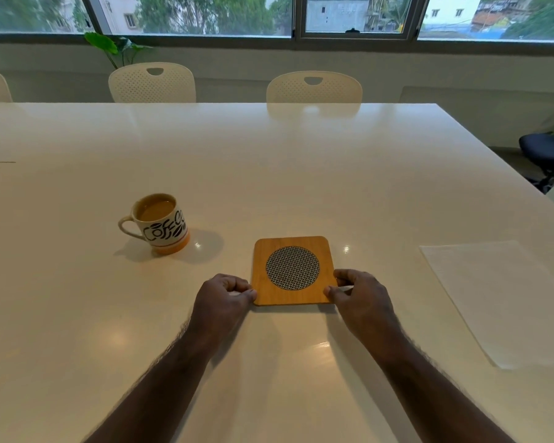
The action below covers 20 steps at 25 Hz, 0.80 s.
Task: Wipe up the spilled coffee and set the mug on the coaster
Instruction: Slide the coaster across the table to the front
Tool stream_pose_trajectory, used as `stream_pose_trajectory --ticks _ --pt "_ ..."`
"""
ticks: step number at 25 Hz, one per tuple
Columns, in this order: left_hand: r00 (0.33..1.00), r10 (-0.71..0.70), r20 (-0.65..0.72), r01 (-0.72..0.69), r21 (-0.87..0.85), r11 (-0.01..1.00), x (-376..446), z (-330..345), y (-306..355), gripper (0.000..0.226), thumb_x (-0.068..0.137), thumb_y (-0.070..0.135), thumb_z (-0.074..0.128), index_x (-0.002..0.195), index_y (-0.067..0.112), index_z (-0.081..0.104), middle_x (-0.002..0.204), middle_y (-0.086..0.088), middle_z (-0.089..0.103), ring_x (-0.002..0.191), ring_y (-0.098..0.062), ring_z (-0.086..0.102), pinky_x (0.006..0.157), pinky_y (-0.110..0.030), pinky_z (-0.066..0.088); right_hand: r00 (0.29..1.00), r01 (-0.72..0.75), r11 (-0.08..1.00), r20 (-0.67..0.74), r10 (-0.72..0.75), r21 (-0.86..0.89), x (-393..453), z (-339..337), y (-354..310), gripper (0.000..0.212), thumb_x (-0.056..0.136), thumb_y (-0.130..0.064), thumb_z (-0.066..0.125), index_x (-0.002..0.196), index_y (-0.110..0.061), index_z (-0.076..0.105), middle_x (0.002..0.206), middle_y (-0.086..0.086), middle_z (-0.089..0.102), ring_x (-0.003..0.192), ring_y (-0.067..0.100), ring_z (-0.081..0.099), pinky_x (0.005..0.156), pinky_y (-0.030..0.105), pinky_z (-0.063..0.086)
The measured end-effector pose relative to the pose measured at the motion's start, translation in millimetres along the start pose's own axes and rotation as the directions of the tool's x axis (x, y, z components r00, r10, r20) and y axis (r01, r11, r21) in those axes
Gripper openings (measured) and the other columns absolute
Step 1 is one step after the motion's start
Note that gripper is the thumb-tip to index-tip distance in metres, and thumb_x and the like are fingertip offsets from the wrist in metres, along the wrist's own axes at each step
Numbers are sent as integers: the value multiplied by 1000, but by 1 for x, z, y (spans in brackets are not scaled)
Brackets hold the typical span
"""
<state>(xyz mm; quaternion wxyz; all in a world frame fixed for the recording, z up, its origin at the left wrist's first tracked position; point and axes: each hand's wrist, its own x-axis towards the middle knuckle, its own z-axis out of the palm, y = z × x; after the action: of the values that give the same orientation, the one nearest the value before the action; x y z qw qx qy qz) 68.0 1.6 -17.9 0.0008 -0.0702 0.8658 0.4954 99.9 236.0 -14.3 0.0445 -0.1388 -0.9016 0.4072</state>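
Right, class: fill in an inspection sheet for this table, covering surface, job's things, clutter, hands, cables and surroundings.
Surface: glossy white table; no spill visible.
Job's things: mug with coffee, upright, left of and apart from the wooden coaster; white sheet, perhaps a wipe, at right.
Clutter: nothing seen.
Hands: left hand and right hand pinch the coaster's near corners.
Cables: nothing seen.
Surroundings: white chairs, plant, windows, black chair.

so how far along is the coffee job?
No spill is visible on the white table. In hand: left hand and right hand pinch the square wooden coaster's near corners. Left: the coffee-filled printed mug stands off the coaster.
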Motion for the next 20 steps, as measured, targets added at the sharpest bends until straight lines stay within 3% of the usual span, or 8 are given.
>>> stream_pose_trajectory --ticks 3,7,14,20 --pt "1000 14 15 -15 11 1000 -1 -3 -2 12 77 18 80 84 15 72 94 10 63 85 -2 58 64 -9 42 1000 -9 999 3 9 -35 -10 1 1 49 91 -37 64 135 -19 54 124 0 62 102 16 64 85 36 58" --pt "997 64 34 -66 58 996 -3 -4 0 15 76 18 81 75 25 67 93 11 62 86 -1 58 69 -16 44 1000 -26 997 -10 25 -78 -17 -1 3 49 90 -39 64 135 -20 55 125 0 61 103 16 64 85 35 58" --pt "996 72 60 -81 147 986 -8 2 -2 11 77 20 80 83 17 71 97 7 62 87 -3 57 76 -24 48 999 -36 989 -34 32 -143 -21 -4 5 49 89 -41 65 134 -22 56 125 -1 61 101 15 63 81 33 58" --pt "994 99 54 -108 196 975 -10 3 -4 13 78 22 79 87 16 72 95 10 60 81 3 54 63 -7 36 999 -26 982 -36 20 -188 -24 -4 7 49 88 -43 65 133 -25 57 124 -3 60 102 13 61 80 32 56"
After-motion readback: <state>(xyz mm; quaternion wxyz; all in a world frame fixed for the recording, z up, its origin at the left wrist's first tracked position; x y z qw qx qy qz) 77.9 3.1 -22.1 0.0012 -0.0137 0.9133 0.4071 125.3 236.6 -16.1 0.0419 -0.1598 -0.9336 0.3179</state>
